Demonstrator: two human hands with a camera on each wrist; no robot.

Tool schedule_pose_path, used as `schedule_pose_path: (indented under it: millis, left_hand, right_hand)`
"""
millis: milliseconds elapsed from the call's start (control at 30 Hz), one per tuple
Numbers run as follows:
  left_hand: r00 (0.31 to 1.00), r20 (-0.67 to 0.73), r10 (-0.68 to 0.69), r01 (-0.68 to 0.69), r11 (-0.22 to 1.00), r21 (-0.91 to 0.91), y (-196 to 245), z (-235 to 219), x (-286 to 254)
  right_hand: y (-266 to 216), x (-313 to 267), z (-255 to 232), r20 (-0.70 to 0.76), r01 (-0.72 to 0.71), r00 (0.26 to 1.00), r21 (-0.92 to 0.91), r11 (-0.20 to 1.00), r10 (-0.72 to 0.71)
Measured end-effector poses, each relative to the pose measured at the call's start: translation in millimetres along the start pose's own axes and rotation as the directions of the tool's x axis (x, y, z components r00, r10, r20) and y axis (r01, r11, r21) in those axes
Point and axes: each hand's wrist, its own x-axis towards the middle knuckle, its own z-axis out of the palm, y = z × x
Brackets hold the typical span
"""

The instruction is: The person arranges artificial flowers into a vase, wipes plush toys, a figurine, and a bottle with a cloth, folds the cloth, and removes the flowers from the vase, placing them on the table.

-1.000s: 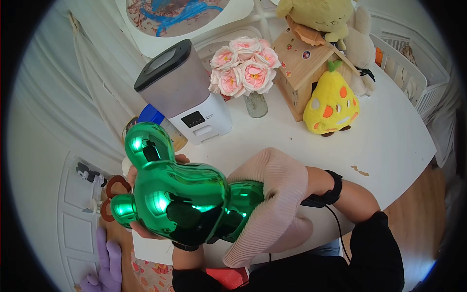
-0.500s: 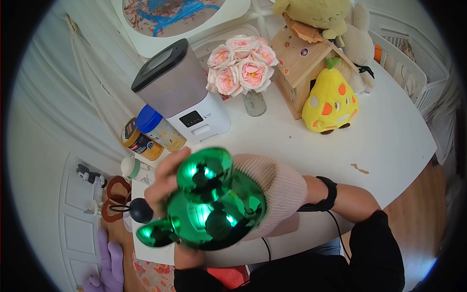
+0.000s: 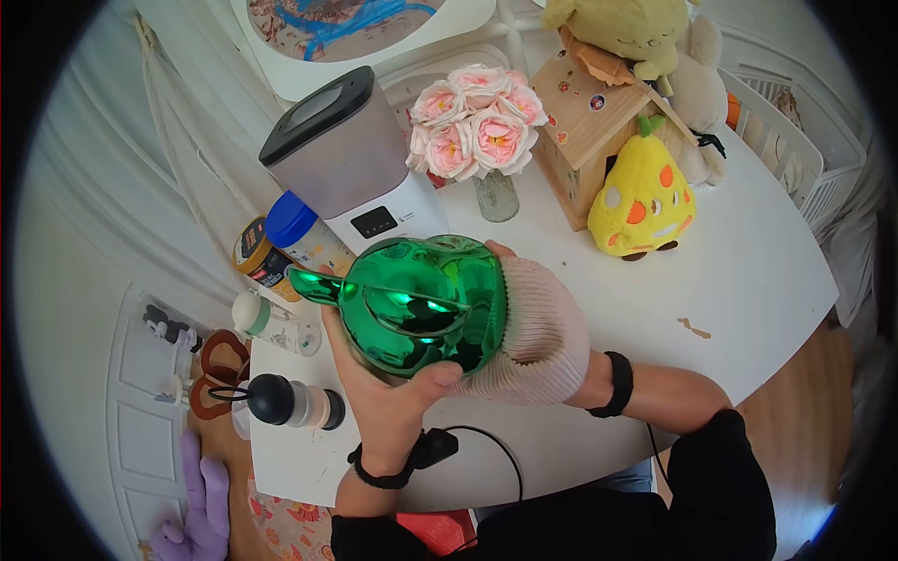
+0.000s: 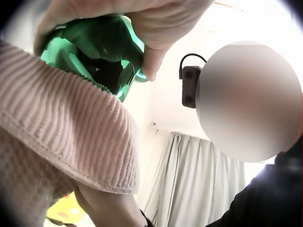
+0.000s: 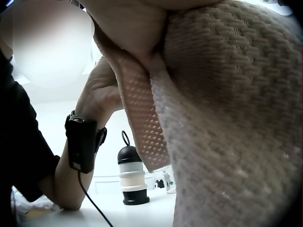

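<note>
A shiny green figure (image 3: 421, 304) is held above the white table, its lower end inside a pink ribbed cloth (image 3: 543, 337). My left hand (image 3: 383, 407) grips the figure's near left side, thumb on top; in the left wrist view this hand (image 4: 156, 23) curls round the green surface (image 4: 102, 42) beside the cloth's edge. Only the fingertips of my right hand (image 3: 500, 250) show past the figure's far side, the rest covered by cloth. Seen from the right wrist, that hand (image 5: 130, 28) grips the gathered cloth (image 5: 227, 109).
Behind the figure stand a grey and white dispenser (image 3: 327, 150), a blue-lidded jar (image 3: 295, 224) and roses in a glass vase (image 3: 496, 194). A black-topped container (image 3: 290, 402) is at the left. Further right are a wooden house (image 3: 580, 122) and a yellow plush (image 3: 645, 201).
The green figure has turned, and over the last half second it moved up and away from my body. My left hand, earlier mostly behind it, now shows on its near side. The cloth moved along.
</note>
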Motion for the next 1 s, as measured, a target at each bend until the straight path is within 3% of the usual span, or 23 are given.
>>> schedule_pose_path:
  millis: [33, 100, 133, 167, 233, 267, 300, 367, 400, 433, 467, 500, 533, 567, 633, 667, 733, 767, 833, 867, 933, 967, 1000]
  left_hand:
    - [1.000, 0.000, 0.000, 0.000, 1.000, 0.001, -3.9, -6.1, 2.9]
    - [0.997, -0.078, 0.004, -0.006, 1.000, -0.018, -11.2, -14.7, 8.4]
    - [0.985, -0.149, 0.081, -0.082, 0.997, -0.005, -10.6, -10.3, 14.1]
    - [0.986, -0.145, 0.081, -0.082, 0.997, -0.004, -10.3, -9.6, 17.2]
    - [0.977, -0.169, 0.127, -0.153, 0.976, -0.152, -9.9, -10.6, 22.6]
    - [0.982, -0.146, 0.123, -0.142, 0.982, -0.124, -10.8, -14.5, 21.2]
    - [0.982, -0.145, 0.123, -0.141, 0.982, -0.124, -13.7, -15.0, 22.0]
    - [0.955, -0.027, 0.297, -0.295, 0.929, -0.225, -18.3, -16.9, 22.8]
    - [0.955, -0.028, 0.296, -0.295, 0.929, -0.224, -13.3, -15.1, 22.3]
    - [0.998, -0.034, 0.044, -0.054, 0.908, -0.415, -2.2, -10.5, 21.2]
    - [0.978, 0.012, -0.206, 0.174, 0.791, -0.586, 8.7, -5.5, 20.4]
    - [0.897, 0.107, -0.429, 0.368, 0.590, -0.718, 13.4, -2.2, 20.2]
    - [0.934, -0.015, -0.357, 0.286, 0.772, -0.567, -5.4, -7.2, 16.0]
    - [0.934, -0.012, -0.358, 0.289, 0.771, -0.568, -5.8, -10.1, 15.8]
    - [0.869, 0.194, -0.454, 0.478, 0.675, -0.561, -2.2, -16.4, 20.3]
    - [0.869, 0.197, -0.455, 0.481, 0.676, -0.559, -5.0, -13.7, 19.1]
    - [0.964, 0.025, -0.264, 0.253, 0.887, -0.386, -9.8, -5.1, 14.6]
    - [0.965, 0.026, -0.261, 0.250, 0.888, -0.386, -7.1, -4.8, 14.9]
    - [0.996, 0.065, 0.060, -0.037, 0.950, -0.310, 2.4, -4.9, 14.4]
    - [0.981, 0.114, 0.154, -0.144, 0.985, -0.092, 4.5, -2.8, 13.4]
    - [0.991, 0.093, 0.097, -0.084, 0.987, -0.137, -3.0, -6.4, 7.6]
    - [0.997, 0.072, 0.034, -0.020, 0.983, -0.183, -4.2, -4.7, 6.1]
    - [0.998, -0.049, -0.038, 0.031, 0.990, -0.136, 1.1, 0.7, 1.6]
  right_hand:
    - [5.2, 1.1, 0.0, 0.000, 0.000, 1.000, 0.001, 1.000, 0.000]
    - [-9.2, 20.3, 0.6, 0.147, -0.115, 0.985, 0.149, 0.982, 0.093]
    - [-16.7, 23.9, -0.2, 0.222, -0.178, 0.966, 0.216, 0.960, 0.129]
    - [-25.9, 21.9, -3.0, 0.218, -0.176, 0.968, 0.218, 0.960, 0.128]
    - [-47.4, 15.1, -12.8, 0.056, 0.016, 0.998, -0.023, 1.000, -0.014]
    - [-51.4, 12.9, -16.4, -0.010, 0.097, 0.995, -0.154, 0.983, -0.100]
    - [-47.6, 14.6, -18.7, -0.012, 0.096, 0.995, -0.154, 0.983, -0.099]
    - [-27.0, 21.5, -21.0, 0.332, 0.162, 0.917, 0.198, 0.967, -0.221]
    - [-12.8, 20.7, -19.3, 0.420, -0.057, 0.899, 0.394, 0.917, -0.124]
    - [-6.7, 17.6, -25.9, 0.421, -0.058, 0.899, 0.394, 0.917, -0.124]
    - [-5.2, 16.3, -34.6, 0.510, -0.063, 0.853, 0.312, 0.948, -0.111]
    - [-3.2, 14.6, -41.4, 0.592, -0.059, 0.801, 0.227, 0.972, -0.090]
    - [4.7, 8.9, -41.6, 0.617, 0.004, 0.769, 0.262, 0.965, -0.170]
    - [4.3, 5.8, -41.3, 0.615, 0.003, 0.771, 0.261, 0.965, -0.168]
    - [2.1, 1.9, -39.5, 0.578, -0.094, 0.805, 0.351, 0.932, -0.136]
    - [0.5, 0.9, -37.5, 0.561, -0.139, 0.819, 0.397, 0.907, -0.119]
    - [-3.3, -0.1, -32.8, 0.533, -0.225, 0.842, 0.484, 0.846, -0.081]
    - [-5.0, 0.7, -30.4, 0.522, -0.262, 0.851, 0.525, 0.810, -0.063]
    - [-4.3, 3.2, -24.0, 0.514, -0.299, 0.857, 0.565, 0.769, -0.044]
    - [-0.2, 4.9, -20.4, 0.477, -0.249, 0.873, 0.618, 0.745, -0.103]
    - [0.6, 7.1, -18.8, 0.436, -0.196, 0.885, 0.666, 0.720, -0.163]
    - [-1.7, 7.3, -20.3, 0.460, -0.139, 0.873, 0.550, 0.823, -0.160]
    - [-3.6, 6.6, -22.1, 0.483, -0.078, 0.863, 0.422, 0.903, -0.151]
